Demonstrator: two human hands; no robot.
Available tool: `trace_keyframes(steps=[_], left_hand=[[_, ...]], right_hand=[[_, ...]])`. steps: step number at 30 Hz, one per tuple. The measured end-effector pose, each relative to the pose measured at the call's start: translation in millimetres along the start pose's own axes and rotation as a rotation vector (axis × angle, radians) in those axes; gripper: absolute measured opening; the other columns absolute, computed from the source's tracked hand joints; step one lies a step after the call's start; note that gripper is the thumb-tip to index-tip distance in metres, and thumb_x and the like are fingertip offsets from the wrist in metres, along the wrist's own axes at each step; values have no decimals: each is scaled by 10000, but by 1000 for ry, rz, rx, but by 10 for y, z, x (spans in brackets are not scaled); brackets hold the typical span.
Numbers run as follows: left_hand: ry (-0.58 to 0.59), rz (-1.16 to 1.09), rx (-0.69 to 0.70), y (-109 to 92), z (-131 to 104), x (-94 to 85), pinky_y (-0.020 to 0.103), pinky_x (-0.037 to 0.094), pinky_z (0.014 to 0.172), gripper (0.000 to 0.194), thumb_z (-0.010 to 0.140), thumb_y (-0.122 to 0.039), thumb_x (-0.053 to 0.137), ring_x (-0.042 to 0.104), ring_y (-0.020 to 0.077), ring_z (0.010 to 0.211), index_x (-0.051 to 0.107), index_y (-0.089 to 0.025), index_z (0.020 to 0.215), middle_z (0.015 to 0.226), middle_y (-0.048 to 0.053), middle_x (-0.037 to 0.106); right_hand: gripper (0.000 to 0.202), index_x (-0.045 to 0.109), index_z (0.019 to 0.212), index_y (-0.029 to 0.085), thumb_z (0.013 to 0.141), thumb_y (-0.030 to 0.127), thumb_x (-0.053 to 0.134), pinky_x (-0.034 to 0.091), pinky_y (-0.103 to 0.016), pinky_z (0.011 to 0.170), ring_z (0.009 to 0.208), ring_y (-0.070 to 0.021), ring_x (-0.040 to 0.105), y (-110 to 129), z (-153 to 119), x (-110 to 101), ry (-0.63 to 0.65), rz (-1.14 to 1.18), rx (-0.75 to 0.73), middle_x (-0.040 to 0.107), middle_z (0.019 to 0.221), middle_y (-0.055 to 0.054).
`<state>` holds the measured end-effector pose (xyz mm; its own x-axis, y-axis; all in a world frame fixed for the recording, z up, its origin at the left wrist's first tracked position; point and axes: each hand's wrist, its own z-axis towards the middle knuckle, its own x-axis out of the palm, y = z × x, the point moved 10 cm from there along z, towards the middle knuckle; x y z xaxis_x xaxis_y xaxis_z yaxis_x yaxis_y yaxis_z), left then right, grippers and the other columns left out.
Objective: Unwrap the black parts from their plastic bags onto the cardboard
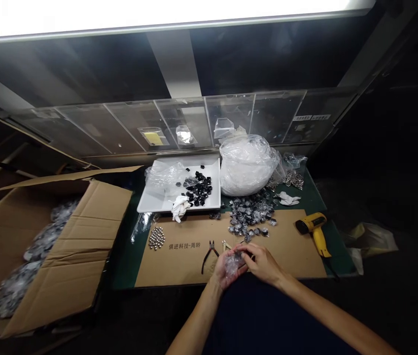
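Dim workbench here, lit by a bright panel overhead, with a green mat [127, 261] and a sheet of cardboard [286, 246] laid flat on top. At the near edge of that sheet both hands meet: the left hand [225, 270] cups a small clear packet [234, 262], fingers curled around it, and the right hand [264, 264] pinches its top edge, so both are closed on the packet. Black-handled pliers [209, 254] lie just beside the left hand. Further back there's a heap of similar little packets [249, 213], a white tray [150, 204] holding black parts [198, 190], a crumpled glove and loose plastic, and a big clear bag [246, 165] stuffed with white stuff. On the left, an open cardboard box [79, 246] is full of more packets. Small metal balls [156, 237] and a yellow heat gun [314, 229] sit off to the sides.
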<state>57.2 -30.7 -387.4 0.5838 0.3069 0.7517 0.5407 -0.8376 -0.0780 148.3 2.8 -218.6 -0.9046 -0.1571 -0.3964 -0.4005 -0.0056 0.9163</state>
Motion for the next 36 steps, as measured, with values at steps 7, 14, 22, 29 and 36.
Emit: trace_keyframes(steps=[7,14,22,29,36], left_hand=[[32,-6,19,-20,47,18,390,576,723,330,834,-238,578,699,234,791,582,-170,1157,973,96,714],[-100,86,-76,160,285,-59,317,560,676,271,876,-306,583,702,213,752,605,-99,1048,889,130,725],[-184,178,-1,215,668,-120,239,540,599,127,907,-239,528,652,139,587,579,-124,902,696,41,661],[-281,290,77,118,668,-206,220,511,539,430,739,-37,630,650,137,561,472,-186,1110,719,-10,645],[-220,483,113,-3,466,-11,253,510,602,377,597,-42,649,641,145,640,604,-115,964,826,68,679]], right_hand=[[257,704,1070,235,894,211,517,529,-312,826,910,-199,660,-261,-55,-1,-31,-15,40,704,1017,-65],[237,694,1013,200,895,232,490,510,-328,874,954,-208,654,-902,-77,-31,-139,-77,114,710,998,-70],[270,686,1067,226,873,229,498,504,-332,889,969,-215,659,-1353,-114,20,-156,-184,167,718,1042,-62],[308,648,1159,260,891,300,500,491,-294,893,979,-197,654,-1551,-198,-97,-112,-199,198,706,1076,-38],[554,510,1343,137,796,206,562,462,-326,899,1082,-269,607,-2563,-10,-559,-191,-449,659,588,1274,-175]])
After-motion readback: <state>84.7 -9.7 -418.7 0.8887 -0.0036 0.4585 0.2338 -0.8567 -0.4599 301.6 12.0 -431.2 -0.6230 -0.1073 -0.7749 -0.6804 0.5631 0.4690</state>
